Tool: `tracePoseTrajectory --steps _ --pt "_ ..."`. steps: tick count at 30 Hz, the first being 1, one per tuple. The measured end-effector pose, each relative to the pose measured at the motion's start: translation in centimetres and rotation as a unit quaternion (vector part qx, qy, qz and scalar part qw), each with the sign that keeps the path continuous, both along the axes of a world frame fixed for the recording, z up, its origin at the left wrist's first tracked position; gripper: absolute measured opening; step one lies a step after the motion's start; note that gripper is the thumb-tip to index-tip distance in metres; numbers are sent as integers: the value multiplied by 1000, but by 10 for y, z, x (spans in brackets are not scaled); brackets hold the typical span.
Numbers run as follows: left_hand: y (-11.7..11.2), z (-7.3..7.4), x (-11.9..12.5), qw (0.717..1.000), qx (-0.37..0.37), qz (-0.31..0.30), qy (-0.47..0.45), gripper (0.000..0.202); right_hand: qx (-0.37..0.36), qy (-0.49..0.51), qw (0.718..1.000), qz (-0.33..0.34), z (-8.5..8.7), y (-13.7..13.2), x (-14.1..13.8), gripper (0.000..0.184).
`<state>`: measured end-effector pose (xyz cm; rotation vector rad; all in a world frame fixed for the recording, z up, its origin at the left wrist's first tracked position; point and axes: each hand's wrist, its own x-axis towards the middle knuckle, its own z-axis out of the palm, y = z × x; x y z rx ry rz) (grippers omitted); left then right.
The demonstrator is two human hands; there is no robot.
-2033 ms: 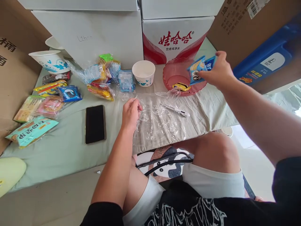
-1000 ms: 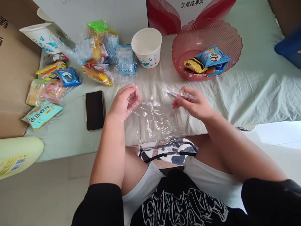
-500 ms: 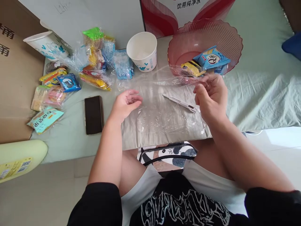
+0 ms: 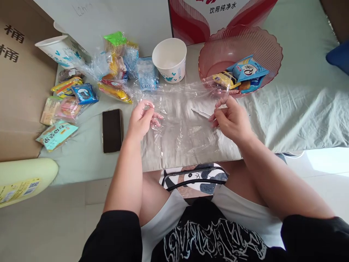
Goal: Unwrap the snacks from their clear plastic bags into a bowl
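Observation:
A sheet of clear plastic wrap (image 4: pixel 185 133) stretches over the fabric between my two hands. My left hand (image 4: pixel 144 118) is closed on its left side, with film lying over the fingers. At the right side my right hand (image 4: pixel 230 118) pinches the film between thumb and fingers. A white pen-like cutter (image 4: pixel 201 113) lies beneath the sheet, its right end hidden by my right hand. Just beyond my right hand, the pink ribbed bowl (image 4: pixel 211 60) holds several snack packets, among them a blue one (image 4: pixel 247 69) and a yellow one (image 4: pixel 225 79).
A white paper cup (image 4: pixel 170 60) stands behind the film; another cup (image 4: pixel 58 52) leans at the left. Several wrapped snacks (image 4: pixel 114 69) and a teal packet (image 4: pixel 57 135) lie to the left, near a black phone (image 4: pixel 111 131). Cardboard boxes (image 4: pixel 122 22) line the back.
My right hand has come left and nearer from the bowl's edge, drawing the film. My left fingers have closed on the film. The view has shifted slightly.

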<state>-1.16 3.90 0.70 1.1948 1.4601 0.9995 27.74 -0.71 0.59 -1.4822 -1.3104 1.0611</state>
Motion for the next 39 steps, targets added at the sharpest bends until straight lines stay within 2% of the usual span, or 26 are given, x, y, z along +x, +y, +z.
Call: tracePoseTrajectory --steps 2,4,8,10,13,15,16,20,24,26,29,34,37,39 --pt "1 2 -7 999 32 25 -15 19 -1 10 1000 -16 0 1 -1 15" --pt "2 4 -15 997 56 17 -47 22 21 26 999 -32 0 3 -1 22" --pt "-1 7 -23 990 22 -96 -103 51 69 76 994 -49 -5 7 -1 25" --pt "-3 7 -21 989 -9 -130 -74 51 79 111 989 -60 -7 8 1 24" --pt "-4 3 -14 995 -8 -102 -18 24 78 158 982 -67 -9 9 4 16" --pt "-2 -2 -12 998 14 -64 -18 15 84 179 978 -65 -9 8 6 11" --pt "-1 -5 -12 998 23 -50 -23 14 91 187 976 -63 -9 8 7 14" --pt "5 -15 -15 997 58 -21 -37 20 114 222 966 -69 -7 6 4 27" --pt "5 -11 -19 989 110 -19 -102 37 121 268 952 -85 -5 8 3 33" --pt "1 -6 -20 984 107 -54 -128 46 129 283 947 -83 -4 10 4 37" --pt "-3 -2 -19 978 48 -134 -154 52 131 292 944 -76 -4 12 6 39" --pt "-6 1 -19 944 -27 -264 -196 72 128 302 941 -85 -5 12 6 37" --pt "-7 6 -21 928 -60 -299 -215 77 125 303 941 -86 -4 12 5 36" --pt "-8 10 -21 929 -87 -308 -187 77 119 306 941 -85 -2 12 5 35"
